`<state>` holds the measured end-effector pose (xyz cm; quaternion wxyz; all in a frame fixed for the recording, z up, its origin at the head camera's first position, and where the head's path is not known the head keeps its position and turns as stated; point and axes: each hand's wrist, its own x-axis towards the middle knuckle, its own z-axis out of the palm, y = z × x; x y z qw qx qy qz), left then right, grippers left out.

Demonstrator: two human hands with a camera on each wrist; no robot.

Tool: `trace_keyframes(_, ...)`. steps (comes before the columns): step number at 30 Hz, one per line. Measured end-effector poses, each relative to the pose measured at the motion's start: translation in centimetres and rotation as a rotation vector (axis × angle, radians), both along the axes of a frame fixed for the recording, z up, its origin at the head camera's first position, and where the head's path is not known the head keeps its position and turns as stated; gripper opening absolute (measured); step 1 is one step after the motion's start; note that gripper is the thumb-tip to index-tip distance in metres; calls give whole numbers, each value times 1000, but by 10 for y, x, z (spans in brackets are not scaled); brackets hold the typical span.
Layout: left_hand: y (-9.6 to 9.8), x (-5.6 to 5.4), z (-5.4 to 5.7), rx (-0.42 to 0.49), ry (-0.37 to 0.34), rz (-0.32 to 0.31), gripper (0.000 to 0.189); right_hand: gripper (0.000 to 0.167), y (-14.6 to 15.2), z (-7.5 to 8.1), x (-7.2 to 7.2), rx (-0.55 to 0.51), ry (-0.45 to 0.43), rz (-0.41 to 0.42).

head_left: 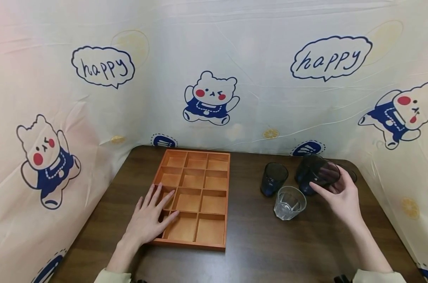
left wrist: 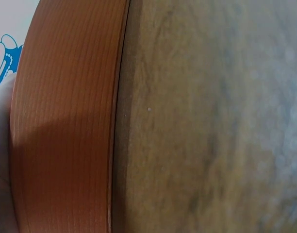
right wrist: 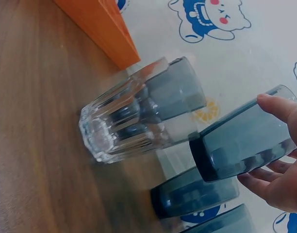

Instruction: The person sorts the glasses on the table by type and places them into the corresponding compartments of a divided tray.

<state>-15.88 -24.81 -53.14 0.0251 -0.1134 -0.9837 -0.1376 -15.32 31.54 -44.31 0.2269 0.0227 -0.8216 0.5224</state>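
My right hand (head_left: 346, 196) grips a smoky blue glass (right wrist: 245, 141) between thumb and fingers, tilted and raised off the table. Below and behind it are two more smoky glasses, one (right wrist: 197, 191) beneath the held one and another (right wrist: 228, 223) cut off at the frame's bottom. A clear faceted glass (head_left: 289, 204) stands to the left of this hand, with a smoky glass (head_left: 273, 179) just behind it. On the left, my left hand (head_left: 148, 218) rests with fingers spread on the edge and compartments of a wooden divided tray (head_left: 214, 247). The left wrist view shows the tray's side wall (left wrist: 66, 116).
All of it stands on a dark wooden table (head_left: 256, 251). A light curtain (head_left: 263, 102) printed with bears and the word "happy" hangs around the back and sides, close to the table's far edge.
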Motion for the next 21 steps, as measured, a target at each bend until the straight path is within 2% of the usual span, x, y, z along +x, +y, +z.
trace_keyframes(5,-1,0,0,0,2,0,80,80,-8,10,-7,-53,17,26)
trace_keyframes(14,0,0,0,-4,-1,3,81,81,-28,29,-17,-1,-17,40)
trace_keyframes(21,0,0,-1,-4,4,1,81,82,-41,41,-25,-40,-9,69)
